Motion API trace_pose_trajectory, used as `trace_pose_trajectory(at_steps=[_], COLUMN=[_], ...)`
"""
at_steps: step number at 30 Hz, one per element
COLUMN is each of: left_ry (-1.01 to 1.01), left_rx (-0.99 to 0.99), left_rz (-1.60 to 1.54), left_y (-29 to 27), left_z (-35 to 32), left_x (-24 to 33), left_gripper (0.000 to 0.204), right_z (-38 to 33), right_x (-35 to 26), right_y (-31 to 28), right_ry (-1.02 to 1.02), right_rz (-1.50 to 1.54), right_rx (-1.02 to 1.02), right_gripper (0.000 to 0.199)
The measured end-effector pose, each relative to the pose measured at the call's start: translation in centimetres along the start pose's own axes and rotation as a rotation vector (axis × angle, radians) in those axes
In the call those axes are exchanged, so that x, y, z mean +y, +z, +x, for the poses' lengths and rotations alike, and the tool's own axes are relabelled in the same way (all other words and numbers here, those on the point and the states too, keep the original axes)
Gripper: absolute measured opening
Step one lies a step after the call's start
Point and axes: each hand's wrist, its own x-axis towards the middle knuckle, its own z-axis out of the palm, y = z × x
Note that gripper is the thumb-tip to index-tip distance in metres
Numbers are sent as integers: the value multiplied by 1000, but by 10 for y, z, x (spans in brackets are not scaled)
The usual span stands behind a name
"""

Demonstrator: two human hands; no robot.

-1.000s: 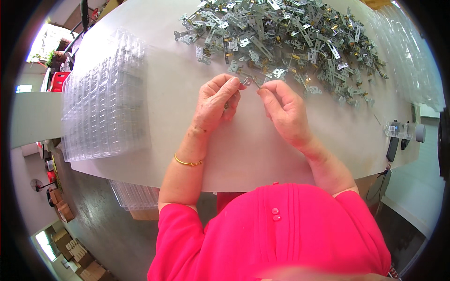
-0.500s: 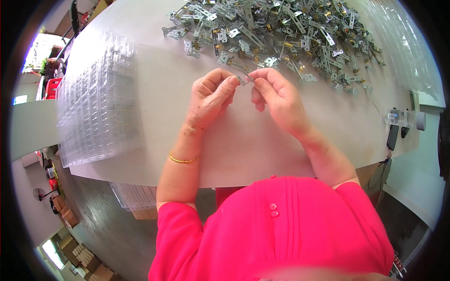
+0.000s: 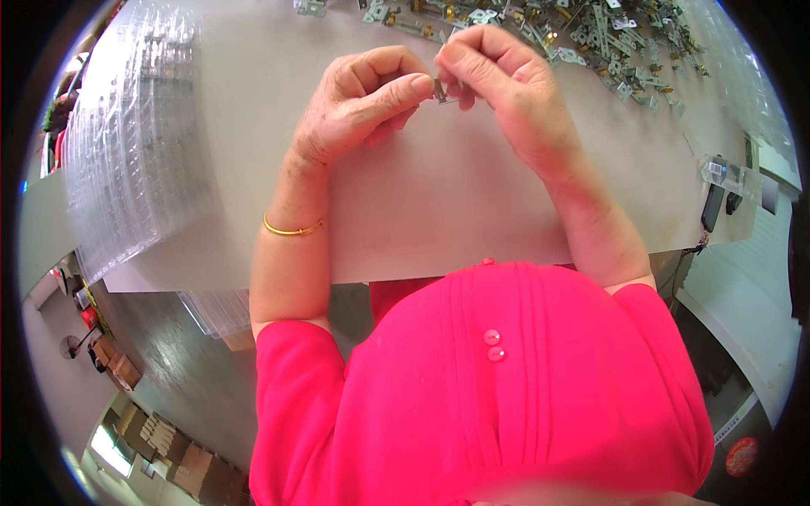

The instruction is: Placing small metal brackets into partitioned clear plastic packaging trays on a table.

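Observation:
Over the white table, my two hands are close together, just in front of a heap of small metal brackets (image 3: 620,42). My left hand (image 3: 367,101) is closed, pinching a small grey metal bracket (image 3: 440,91) between thumb and forefinger. Beside and slightly above it, my right hand (image 3: 506,80) is closed too, its thumb and forefinger pressed on a thin metal piece (image 3: 443,38) that is mostly hidden. Whether the two pieces are joined cannot be made out. The curled fingers of my right hand are right next to the bracket.
Stacked clear plastic trays (image 3: 135,143) stand on the table (image 3: 439,211) at the left. More clear plastic (image 3: 747,76) lies at the far right. Near the right edge are a clear bottle (image 3: 730,175) and a black phone-like object (image 3: 712,207). Cardboard boxes (image 3: 202,476) stand on the floor.
The view has shifted, so hands and heap appear higher. My right hand has moved up relative to the left, and its fingertips have parted from the bracket in my left.

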Motion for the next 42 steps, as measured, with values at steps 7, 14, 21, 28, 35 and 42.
trace_pose_trajectory(at_steps=[7, 14, 21, 28, 35, 42], left_ry=[-141, -96, -160, -115, 313, 350], left_rx=[-35, 116, 78, -89, -113, -47], left_rz=[27, -211, -279, -553, -635, -438], left_y=[-9, -3, -6, -15, -7, -10], left_z=[3, 6, 5, 14, 13, 12], left_x=[-3, 1, 2, -12, -22, -23], left_gripper=[26, 26, 29, 70, 29, 38], right_z=[6, 12, 11, 1, -1, 3], right_x=[7, 17, 12, 14, 9, 12], right_y=[-8, -4, -3, 0, -3, 1], right_ry=[-346, -716, -808, -607, -408, -203], right_rz=[108, -239, -489, -237, 166, 273], right_rx=[-12, -125, -84, 98, 206, 224], right_gripper=[10, 5, 6, 15, 16, 15])
